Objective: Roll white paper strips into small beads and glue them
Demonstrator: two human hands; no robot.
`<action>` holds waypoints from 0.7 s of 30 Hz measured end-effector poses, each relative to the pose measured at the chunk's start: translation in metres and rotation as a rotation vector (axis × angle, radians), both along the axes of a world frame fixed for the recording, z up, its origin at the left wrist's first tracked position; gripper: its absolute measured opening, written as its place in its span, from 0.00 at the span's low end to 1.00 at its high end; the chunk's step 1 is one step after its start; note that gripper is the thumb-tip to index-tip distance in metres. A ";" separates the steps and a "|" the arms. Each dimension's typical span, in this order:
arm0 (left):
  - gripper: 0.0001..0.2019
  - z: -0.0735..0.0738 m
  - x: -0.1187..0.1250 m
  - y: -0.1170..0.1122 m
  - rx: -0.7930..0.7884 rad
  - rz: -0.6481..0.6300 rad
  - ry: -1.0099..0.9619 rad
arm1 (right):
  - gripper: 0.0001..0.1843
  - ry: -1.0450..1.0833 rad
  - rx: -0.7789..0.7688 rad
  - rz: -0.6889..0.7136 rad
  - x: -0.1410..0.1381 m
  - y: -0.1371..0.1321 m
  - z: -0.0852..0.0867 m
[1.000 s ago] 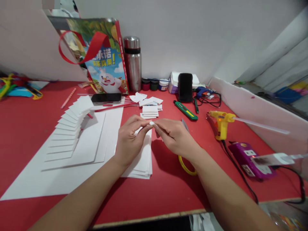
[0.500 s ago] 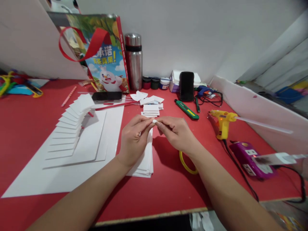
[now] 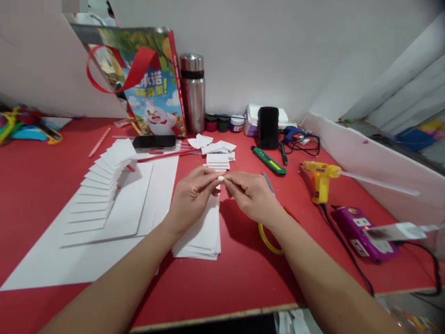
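My left hand and my right hand meet over the middle of the table. Thumb and forefinger of each pinch a small white piece, possibly rolled or folded paper; most of it is hidden by the fingers. Below my left hand lies a stack of white sheets. Partly under my right hand and wrist are scissors with a yellow handle; their blade tip shows above the hand. Just beyond the fingers sits a small pile of white cards.
A white stepped fan of cards stands on white board at left. Rightward are a green utility knife, a yellow glue gun with its cord, and a purple power box. A steel flask and gift bag stand behind.
My hands stay pinched on the small white piece, with only slight finger movement. The view has shifted a little, and more of the scissors and the white stack shows.
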State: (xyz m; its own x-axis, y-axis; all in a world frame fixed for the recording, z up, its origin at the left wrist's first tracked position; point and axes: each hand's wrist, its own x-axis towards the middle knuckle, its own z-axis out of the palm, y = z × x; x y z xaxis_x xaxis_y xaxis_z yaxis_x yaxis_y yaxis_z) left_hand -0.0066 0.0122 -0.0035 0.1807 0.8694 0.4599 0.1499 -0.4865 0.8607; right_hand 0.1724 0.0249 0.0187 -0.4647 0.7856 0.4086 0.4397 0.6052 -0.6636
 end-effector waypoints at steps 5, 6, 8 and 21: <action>0.09 0.000 0.007 -0.004 0.040 0.122 0.084 | 0.17 0.250 -0.517 -0.026 -0.004 0.000 0.005; 0.08 0.000 0.007 -0.004 0.042 0.139 0.101 | 0.17 0.347 -0.697 -0.016 -0.004 0.001 0.007; 0.08 0.000 0.008 -0.003 0.060 0.166 0.140 | 0.18 0.517 -0.994 0.001 -0.002 0.002 0.010; 0.10 -0.002 0.009 -0.008 -0.081 0.109 0.039 | 0.13 0.426 -0.741 0.152 -0.002 0.002 0.001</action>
State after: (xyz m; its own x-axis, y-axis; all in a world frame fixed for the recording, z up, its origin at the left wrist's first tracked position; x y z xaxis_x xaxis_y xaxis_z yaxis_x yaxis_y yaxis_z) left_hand 0.0024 0.0039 -0.0055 0.0991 0.9187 0.3822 0.2323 -0.3949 0.8889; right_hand 0.1700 0.0270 0.0201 -0.5097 0.8601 -0.0209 0.0136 -0.0163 -0.9998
